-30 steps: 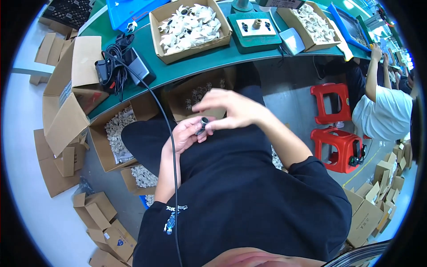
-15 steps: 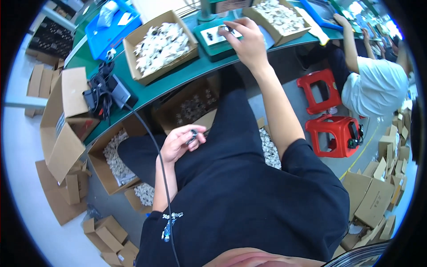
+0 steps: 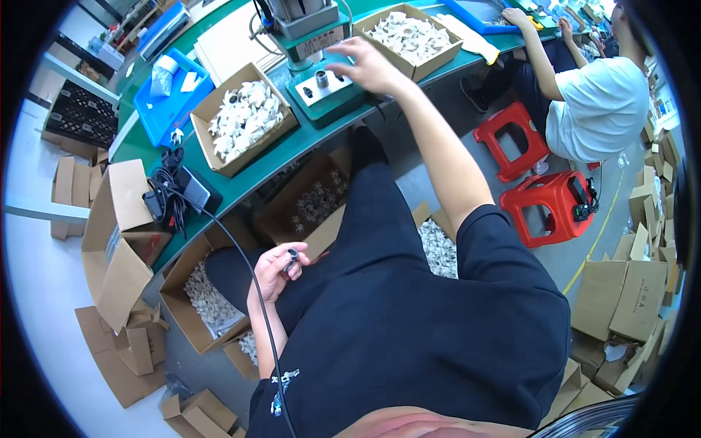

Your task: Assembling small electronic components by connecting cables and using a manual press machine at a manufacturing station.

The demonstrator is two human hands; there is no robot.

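My left hand (image 3: 272, 273) is in front of my lap, its fingers closed round a small dark metal ring (image 3: 292, 258). Over the bench my right hand (image 3: 371, 67) has its fingers apart, with nothing seen in them. It hovers just right of a pale fixture plate (image 3: 338, 85) on the green base (image 3: 321, 113) of a bench press (image 3: 315, 40). A short metal sleeve (image 3: 321, 78) stands upright on that plate, next to a small black knob-like piece (image 3: 308, 93). My right fingertips are close to the sleeve, apparently not touching it.
Boxes of white parts stand left (image 3: 247, 120) and right (image 3: 411, 36) of the press. A blue tray (image 3: 150, 109) and a cable bundle (image 3: 169, 193) lie farther left. One black cable crosses my left forearm. Red stools (image 3: 548, 208) and a co-worker (image 3: 602, 102) are at the right.
My right hand has opened and drawn back from the plate, where the metal sleeve now shows upright. My left hand still holds its ring. The whole view has shifted, with the press showing more.
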